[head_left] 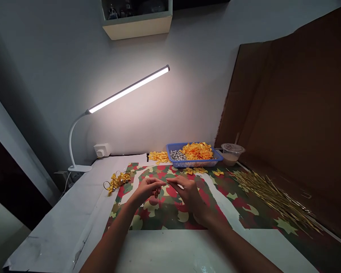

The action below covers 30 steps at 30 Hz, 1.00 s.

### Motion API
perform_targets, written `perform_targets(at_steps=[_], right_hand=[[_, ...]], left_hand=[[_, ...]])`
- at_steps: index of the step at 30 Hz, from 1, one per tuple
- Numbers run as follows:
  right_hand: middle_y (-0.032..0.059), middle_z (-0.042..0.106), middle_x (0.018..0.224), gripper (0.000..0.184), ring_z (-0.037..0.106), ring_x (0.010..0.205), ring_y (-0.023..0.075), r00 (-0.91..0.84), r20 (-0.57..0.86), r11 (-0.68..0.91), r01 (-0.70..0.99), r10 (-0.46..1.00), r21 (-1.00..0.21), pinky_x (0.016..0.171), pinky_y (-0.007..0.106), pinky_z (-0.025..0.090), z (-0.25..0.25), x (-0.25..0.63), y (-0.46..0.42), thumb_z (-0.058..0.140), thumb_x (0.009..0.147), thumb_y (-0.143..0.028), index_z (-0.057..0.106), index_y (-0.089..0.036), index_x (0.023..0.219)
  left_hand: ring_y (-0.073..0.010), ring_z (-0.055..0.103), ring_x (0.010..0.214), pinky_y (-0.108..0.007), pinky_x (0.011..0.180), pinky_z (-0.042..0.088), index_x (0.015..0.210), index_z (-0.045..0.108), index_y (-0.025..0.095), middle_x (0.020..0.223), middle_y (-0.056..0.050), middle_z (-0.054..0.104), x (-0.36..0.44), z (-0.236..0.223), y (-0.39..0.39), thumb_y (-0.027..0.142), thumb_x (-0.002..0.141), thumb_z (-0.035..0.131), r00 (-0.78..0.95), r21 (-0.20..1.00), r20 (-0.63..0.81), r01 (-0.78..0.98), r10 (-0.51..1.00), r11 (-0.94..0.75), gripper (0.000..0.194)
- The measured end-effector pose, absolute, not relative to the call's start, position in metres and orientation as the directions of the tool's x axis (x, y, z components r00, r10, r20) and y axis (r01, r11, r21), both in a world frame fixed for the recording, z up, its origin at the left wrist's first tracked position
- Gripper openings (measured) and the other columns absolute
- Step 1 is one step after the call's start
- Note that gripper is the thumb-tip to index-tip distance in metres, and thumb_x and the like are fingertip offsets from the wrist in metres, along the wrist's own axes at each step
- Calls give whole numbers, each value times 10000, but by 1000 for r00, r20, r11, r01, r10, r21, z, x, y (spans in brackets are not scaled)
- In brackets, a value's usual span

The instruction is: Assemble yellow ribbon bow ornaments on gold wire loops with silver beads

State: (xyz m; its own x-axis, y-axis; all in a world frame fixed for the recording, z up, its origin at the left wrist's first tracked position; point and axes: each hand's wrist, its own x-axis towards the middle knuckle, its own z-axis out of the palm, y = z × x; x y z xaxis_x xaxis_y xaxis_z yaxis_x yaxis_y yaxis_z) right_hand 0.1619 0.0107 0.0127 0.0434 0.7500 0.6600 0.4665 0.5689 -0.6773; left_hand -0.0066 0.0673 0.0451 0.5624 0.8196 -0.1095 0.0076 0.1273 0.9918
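One long bench (59, 223) carries a blue plastic basket (193, 164) heaped with orange pieces (197, 151) and silver beads (177, 155), loose gold sticks (272, 197) and a single curled gold ribbon cluster (118, 181), so most material looks unused. Over a star-print sheet (170, 212), the left hand (146, 191) and right hand (189, 195) meet at the fingertips (160, 184); whatever they pinch is too small to tell.

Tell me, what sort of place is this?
Likely a home craft bench: a blue plastic basket of orange scraps, a pile of thin gold sticks, and a clamp-on desk lamp.
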Motion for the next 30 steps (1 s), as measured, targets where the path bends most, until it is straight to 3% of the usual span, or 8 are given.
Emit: perform_targets(at_steps=[6,15,24,30], right_hand=[[35,755,778,302,682,659,215,52,577,514,392,815,-763,562,320,537,18,163,8,504,892,-422,758,-258,884],[29,715,752,277,600,578,168,73,532,465,396,844,-792,528,267,442,16,159,9,493,892,-411,689,-218,864],[11,695,717,237,652,646,186,-23,522,495,355,853,-793,616,284,479,17,154,7,484,885,-408,609,-224,804],[37,708,803,210,654,748,202,56,486,444,328,872,-834,708,313,488,19,154,7,537,855,-378,632,-208,776]], left_hand=[[-48,393,406,-198,411,299,622,680,121,450,39,487,-7,47,69,434,559,792,552,990,-98,-27,828,136,338],[-82,479,388,-190,414,364,904,667,164,436,53,554,-6,53,62,336,595,783,602,997,-74,26,795,73,373],[-104,515,464,-242,495,419,742,717,134,515,2,590,-6,50,61,427,624,777,638,997,21,46,770,-65,321],[-132,530,667,-230,572,400,610,676,157,733,-31,632,-9,61,63,344,614,768,561,989,116,15,820,-150,208]])
